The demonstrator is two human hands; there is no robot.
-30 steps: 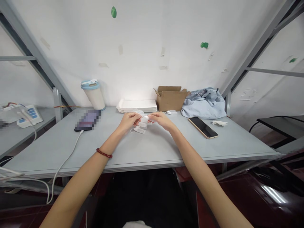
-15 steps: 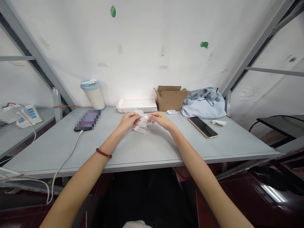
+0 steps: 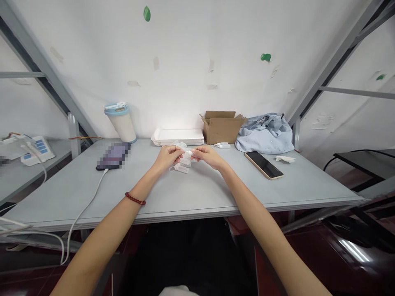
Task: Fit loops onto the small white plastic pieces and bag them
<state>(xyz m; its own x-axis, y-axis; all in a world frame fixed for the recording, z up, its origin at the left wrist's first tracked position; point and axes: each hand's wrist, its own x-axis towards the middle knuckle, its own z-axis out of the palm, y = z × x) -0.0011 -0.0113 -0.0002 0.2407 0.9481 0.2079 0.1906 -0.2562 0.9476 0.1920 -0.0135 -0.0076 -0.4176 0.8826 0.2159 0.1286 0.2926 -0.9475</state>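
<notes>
Above the table, my left hand (image 3: 169, 157) and my right hand (image 3: 207, 155) face each other with fingertips pinched. Between them is a small white plastic piece (image 3: 188, 153), gripped from both sides; it is too small to tell its exact kind. Several similar small white plastic pieces with thin loops (image 3: 181, 167) lie on the table just below my hands, partly covered by them. Behind my fingers, a stack of flat white sheets or packs (image 3: 182, 135) rests against the wall side.
An open cardboard box (image 3: 221, 130) stands at the back, with a couple of white pieces (image 3: 222, 145) before it. Beside it lies a bunched pale blue cloth (image 3: 265, 135). A phone (image 3: 263, 165), a tissue (image 3: 285, 159), a cup (image 3: 121, 123) and a cabled phone (image 3: 114, 156) also occupy the table.
My right hand has shifted very slightly left toward the left hand. Both hands keep their pinch on the small white piece; everything else looks the same.
</notes>
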